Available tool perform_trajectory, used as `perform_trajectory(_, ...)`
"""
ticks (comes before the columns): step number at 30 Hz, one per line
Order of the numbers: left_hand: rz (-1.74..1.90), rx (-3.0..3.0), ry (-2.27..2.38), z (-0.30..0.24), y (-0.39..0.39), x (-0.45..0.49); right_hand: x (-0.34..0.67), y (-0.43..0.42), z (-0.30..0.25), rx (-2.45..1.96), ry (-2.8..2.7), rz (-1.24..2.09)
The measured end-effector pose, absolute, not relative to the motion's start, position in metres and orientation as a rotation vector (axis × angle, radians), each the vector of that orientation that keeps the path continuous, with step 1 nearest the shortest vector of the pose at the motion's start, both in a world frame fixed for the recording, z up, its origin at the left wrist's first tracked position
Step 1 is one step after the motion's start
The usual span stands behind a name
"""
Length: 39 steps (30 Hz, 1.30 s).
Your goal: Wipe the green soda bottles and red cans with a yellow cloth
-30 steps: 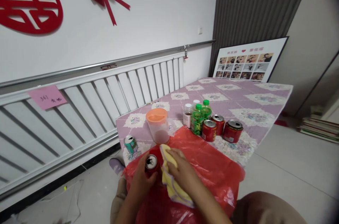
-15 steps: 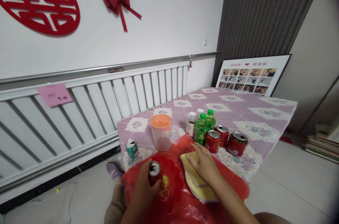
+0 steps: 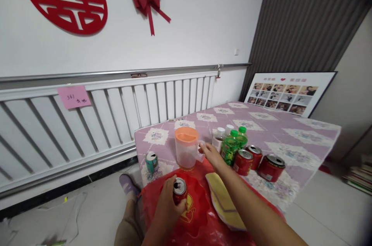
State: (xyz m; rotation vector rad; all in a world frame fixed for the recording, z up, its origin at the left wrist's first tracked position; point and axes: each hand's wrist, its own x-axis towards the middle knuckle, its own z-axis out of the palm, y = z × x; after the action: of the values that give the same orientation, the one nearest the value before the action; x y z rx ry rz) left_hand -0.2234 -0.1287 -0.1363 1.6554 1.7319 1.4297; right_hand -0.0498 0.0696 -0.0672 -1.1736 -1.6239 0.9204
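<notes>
My left hand (image 3: 168, 203) is wrapped round an opened red soda can (image 3: 179, 188), which stands on a red tray (image 3: 200, 199) with a yellow print. With fingers stretched out, my right hand (image 3: 209, 153) is at the handle side of a clear plastic pitcher (image 3: 186, 157) with an orange lid; whether it touches the handle I cannot tell. Under my right forearm lies a folded yellow cloth (image 3: 223, 199). A small teal can (image 3: 152, 162) stands left of the pitcher.
Right of the pitcher stand green bottles (image 3: 229, 147), white-capped bottles (image 3: 218, 137) and several red cans (image 3: 271, 167). A patterned cloth covers the table (image 3: 250, 126). Behind it are a white radiator (image 3: 116, 114) and a leaning photo board (image 3: 290, 93).
My right hand has left the yellow cloth and moved forward and left to the pitcher's handle side. My left hand still grips the red can. The view has shifted slightly left.
</notes>
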Motion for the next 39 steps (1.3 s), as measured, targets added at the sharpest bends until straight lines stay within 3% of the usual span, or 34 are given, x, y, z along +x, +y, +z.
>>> perform_trajectory(12,1.225,1.536,2.038,-0.107,-0.131,-0.212,-0.060,0.007,-0.095,-1.198,-1.325,0.703)
perform_trajectory(24,1.294,1.733,1.593,-0.127,-0.127,-0.242,-0.079,-0.094,-0.105,-1.186,-1.619,0.990)
perform_trajectory(32,1.351,1.574,1.946,-0.125,-0.141,-0.230,-0.104,-0.109,-0.126,-1.127,-1.539,1.134)
perform_trajectory(39,1.504,1.604,1.938,-0.129,-0.145,-0.222,-0.108,-0.103,-0.124,-1.063,-1.581,1.184)
